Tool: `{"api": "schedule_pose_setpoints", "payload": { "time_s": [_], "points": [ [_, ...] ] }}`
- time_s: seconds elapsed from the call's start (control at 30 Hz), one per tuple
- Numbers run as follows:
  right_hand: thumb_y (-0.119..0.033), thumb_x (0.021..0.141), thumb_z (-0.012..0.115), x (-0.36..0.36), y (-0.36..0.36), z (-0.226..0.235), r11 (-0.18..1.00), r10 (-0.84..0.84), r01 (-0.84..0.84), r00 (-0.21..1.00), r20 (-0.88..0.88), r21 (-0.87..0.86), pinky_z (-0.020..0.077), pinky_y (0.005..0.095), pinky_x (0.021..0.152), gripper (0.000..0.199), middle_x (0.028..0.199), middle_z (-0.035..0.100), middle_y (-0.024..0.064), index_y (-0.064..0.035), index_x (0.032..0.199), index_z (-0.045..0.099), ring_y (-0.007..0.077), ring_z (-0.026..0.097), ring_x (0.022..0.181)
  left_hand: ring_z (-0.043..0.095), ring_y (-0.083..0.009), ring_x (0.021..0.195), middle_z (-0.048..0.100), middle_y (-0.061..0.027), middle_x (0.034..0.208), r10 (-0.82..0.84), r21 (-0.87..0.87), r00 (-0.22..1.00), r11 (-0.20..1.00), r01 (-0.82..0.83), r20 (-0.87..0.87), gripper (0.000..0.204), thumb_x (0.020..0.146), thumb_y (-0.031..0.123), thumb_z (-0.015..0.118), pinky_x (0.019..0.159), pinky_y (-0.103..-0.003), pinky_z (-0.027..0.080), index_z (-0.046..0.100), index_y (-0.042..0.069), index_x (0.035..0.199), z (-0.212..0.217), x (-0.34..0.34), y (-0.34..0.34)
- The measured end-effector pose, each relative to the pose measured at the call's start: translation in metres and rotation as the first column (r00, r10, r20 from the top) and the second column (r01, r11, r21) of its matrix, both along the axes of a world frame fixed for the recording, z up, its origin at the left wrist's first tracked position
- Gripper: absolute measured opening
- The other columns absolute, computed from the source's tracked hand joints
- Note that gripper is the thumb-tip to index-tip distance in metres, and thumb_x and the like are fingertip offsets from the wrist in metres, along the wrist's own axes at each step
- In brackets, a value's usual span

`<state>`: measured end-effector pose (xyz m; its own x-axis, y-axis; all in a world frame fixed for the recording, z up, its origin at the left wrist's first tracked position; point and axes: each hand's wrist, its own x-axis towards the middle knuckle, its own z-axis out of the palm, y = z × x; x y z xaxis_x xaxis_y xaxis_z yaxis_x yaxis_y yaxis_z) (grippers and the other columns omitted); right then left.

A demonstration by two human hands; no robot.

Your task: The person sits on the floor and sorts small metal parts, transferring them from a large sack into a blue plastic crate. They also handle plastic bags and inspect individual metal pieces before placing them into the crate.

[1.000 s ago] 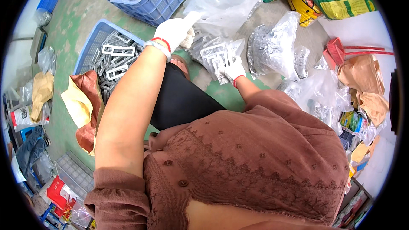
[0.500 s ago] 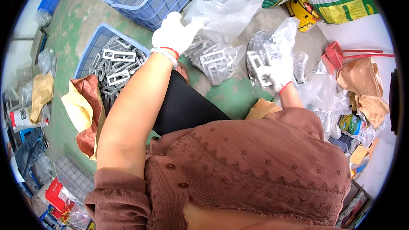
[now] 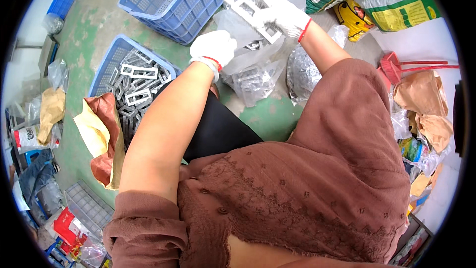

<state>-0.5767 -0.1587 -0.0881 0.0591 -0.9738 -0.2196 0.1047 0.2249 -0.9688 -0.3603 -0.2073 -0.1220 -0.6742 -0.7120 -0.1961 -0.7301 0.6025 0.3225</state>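
Right hand [image 3: 286, 16] is holding a small stack of grey frames [image 3: 249, 16], gripping near one end, with the stack slanting above the clear plastic bag [image 3: 254, 94]; count is blurring out, can't call it. Left hand [image 3: 214, 47] is hovering or resting just left of the bag, fingers curling out of sight; can't tell if they're pinching plastic or holding nothing. Both are wearing white gloves. More frames are lying inside the bag, on the green floor [image 3: 277, 124]. Loose frames [image 3: 140, 72] are filling the blue basket [image 3: 97, 72] on the left, lying at all angles; a bigger blue basket [image 3: 198, 7] is standing beyond it. A bulging bag [image 3: 300, 77] is sitting to the right, partly hiding behind the right arm. Handling-wise, my read: the stack should be staying squared up, fingers pressing across the outer bars so the middle pieces aren't slipping. Corners are looking likely to snag thin plastic, so they should be clearing the bag's edge. Left hand would be helping most by steadying loose plastic; lowering beats dropping, since hard frames could be tearing it.
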Motion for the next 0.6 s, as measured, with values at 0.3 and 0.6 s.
{"api": "schedule_pose_setpoints", "payload": {
  "time_s": [0.3,0.6],
  "points": [
    [-0.004,0.075,0.071,-0.039,0.022,-0.017,0.803,0.485,-0.259,0.807,-0.337,0.536,0.0516,0.0270,0.060,0.040,0.091,0.068,0.0033,0.0008,0.114,0.062,0.0104,0.061,0.076,0.064,-0.0289,0.093,0.064,-0.0078,0.100,0.104,-0.116,0.945,0.982,-0.146,-0.311,0.023,0.082,0.025,0.062,0.076,-0.043,0.053,0.066,0.022,0.105,-0.011,0.009,-0.016],
    [-0.026,0.088,0.068,-0.086,-0.037,-0.096,0.832,0.289,-0.544,0.586,-0.757,-0.103,0.0465,0.0368,0.097,0.049,0.129,0.058,0.0193,-0.0025,0.130,0.058,0.0263,0.059,0.112,0.064,-0.0231,0.080,0.068,-0.0051,0.076,-0.014,-0.292,0.822,0.938,-0.187,-0.569,0.035,0.093,0.041,0.054,0.074,-0.034,0.047,0.068,0.010,0.091,-0.013,0.007,-0.022]
  ]
}}
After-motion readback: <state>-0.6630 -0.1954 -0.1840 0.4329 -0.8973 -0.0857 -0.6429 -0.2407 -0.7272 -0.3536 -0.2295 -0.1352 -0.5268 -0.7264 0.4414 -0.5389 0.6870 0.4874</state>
